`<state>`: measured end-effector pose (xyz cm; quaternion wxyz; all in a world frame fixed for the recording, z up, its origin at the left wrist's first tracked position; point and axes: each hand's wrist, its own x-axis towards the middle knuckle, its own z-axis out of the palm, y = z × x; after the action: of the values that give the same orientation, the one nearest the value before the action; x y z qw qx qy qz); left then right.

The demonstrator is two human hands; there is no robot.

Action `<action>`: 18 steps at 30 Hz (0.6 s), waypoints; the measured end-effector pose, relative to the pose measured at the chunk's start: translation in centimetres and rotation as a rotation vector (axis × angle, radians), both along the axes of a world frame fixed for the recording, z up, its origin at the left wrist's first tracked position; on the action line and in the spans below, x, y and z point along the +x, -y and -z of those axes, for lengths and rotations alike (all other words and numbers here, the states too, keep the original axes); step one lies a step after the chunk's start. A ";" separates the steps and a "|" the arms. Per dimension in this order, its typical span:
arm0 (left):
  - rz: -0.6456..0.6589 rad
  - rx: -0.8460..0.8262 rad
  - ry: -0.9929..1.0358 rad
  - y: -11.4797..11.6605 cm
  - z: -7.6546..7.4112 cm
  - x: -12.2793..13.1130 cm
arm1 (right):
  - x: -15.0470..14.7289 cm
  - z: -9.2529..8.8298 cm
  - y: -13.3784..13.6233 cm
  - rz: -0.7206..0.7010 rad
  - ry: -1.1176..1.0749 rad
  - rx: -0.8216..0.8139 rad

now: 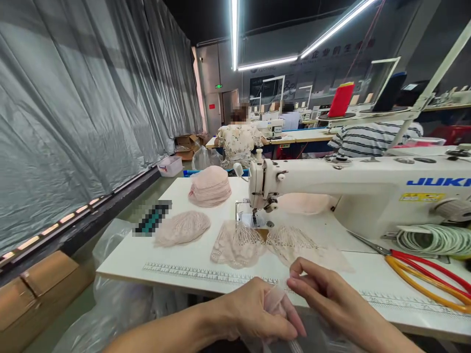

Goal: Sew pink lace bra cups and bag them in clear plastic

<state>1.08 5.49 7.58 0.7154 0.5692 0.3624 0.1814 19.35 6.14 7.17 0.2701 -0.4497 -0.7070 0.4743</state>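
Observation:
My left hand [253, 311] is closed around a small piece of sheer pink fabric [274, 299] at the table's near edge. My right hand [324, 291] pinches the same piece from the right, fingers pressed together. Just beyond them lie pale lace pieces [239, 245] under the needle of a white sewing machine [368, 189]. A lace cup [182, 228] sits to the left, and a stack of pink cups [209, 186] stands further back.
Scissors with red and yellow handles [423, 269] lie at the right, next to a coil of pale cord [434, 240]. A ruler strip [191, 273] runs along the table's [125, 257] front. Plastic bags and cardboard boxes sit at the left. Other people work at tables behind.

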 end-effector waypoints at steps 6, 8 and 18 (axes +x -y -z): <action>0.040 -0.001 -0.095 0.8 0.2 -1.9 | -0.8 0.9 1.4 0.077 -0.014 -0.087; 0.038 -0.004 -0.126 0.8 0.2 -2.1 | -1.1 1.1 1.6 0.078 -0.016 -0.076; 0.013 -0.035 -0.048 0.3 1.1 -3.5 | -2.1 0.4 1.0 0.057 -0.013 -0.173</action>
<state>-2.42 5.22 6.44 0.7176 0.5629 0.3791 0.1566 17.24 5.16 6.75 0.2482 -0.4883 -0.6486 0.5285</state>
